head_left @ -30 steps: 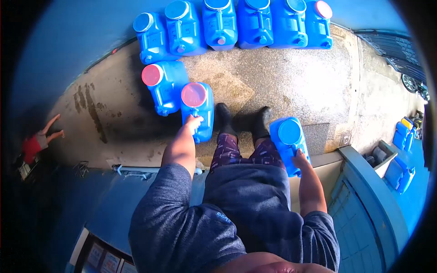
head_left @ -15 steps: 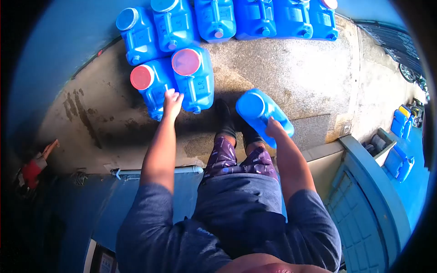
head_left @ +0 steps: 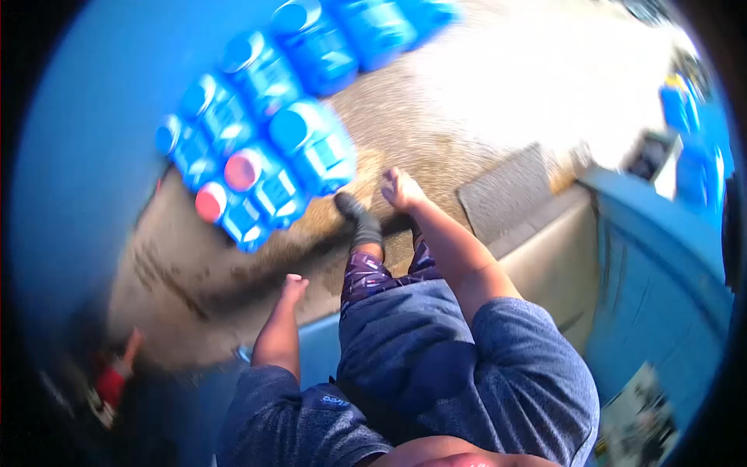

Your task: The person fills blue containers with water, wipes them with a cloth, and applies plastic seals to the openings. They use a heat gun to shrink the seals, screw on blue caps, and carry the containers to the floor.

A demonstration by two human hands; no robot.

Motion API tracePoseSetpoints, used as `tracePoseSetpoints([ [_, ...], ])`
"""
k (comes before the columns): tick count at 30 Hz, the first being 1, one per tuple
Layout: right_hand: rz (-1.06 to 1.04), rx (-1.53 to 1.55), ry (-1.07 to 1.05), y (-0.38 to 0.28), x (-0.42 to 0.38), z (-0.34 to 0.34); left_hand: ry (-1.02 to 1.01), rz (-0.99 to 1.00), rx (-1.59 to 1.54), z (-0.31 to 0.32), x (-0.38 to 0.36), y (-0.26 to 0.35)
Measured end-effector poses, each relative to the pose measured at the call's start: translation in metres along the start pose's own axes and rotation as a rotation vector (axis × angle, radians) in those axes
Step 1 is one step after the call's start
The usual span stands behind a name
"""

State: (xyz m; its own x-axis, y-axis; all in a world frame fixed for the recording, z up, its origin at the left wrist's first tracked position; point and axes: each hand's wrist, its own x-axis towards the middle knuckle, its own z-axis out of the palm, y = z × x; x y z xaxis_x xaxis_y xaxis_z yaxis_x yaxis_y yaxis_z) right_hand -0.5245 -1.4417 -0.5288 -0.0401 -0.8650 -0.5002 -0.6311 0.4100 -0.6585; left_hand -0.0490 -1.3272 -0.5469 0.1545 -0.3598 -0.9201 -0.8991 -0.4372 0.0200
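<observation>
A blue water jug (head_left: 319,159) with a wide blue lid stands at the near end of the group, beside a blue jug with a red lid (head_left: 268,191). My right hand (head_left: 401,189) is to the right of that blue-lidded jug, apart from it, with loose fingers and nothing in them. Lower down, my left hand (head_left: 294,286) hangs over the floor on my left side, away from the jugs, its fingers blurred and foreshortened. Another red-lidded jug (head_left: 240,222) stands nearest to it.
More blue jugs (head_left: 319,54) stand in a row along the blue wall (head_left: 85,156). A grey slab (head_left: 506,191) lies on the concrete floor to the right, near a blue door (head_left: 661,272). Other blue containers (head_left: 696,171) are at the far right. A red object (head_left: 111,383) sits at lower left.
The blue-lidded jug that my right hand held has moved left to the group and been let go. My left hand has drawn back from the red-lidded jugs. The view has turned.
</observation>
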Motion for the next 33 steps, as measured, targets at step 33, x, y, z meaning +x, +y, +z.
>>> tracePoseSetpoints([
  [33,1.831,1.207,1.063,0.439,-0.829,-0.018,-0.454,1.4,1.62,0.754,-0.51,1.093],
])
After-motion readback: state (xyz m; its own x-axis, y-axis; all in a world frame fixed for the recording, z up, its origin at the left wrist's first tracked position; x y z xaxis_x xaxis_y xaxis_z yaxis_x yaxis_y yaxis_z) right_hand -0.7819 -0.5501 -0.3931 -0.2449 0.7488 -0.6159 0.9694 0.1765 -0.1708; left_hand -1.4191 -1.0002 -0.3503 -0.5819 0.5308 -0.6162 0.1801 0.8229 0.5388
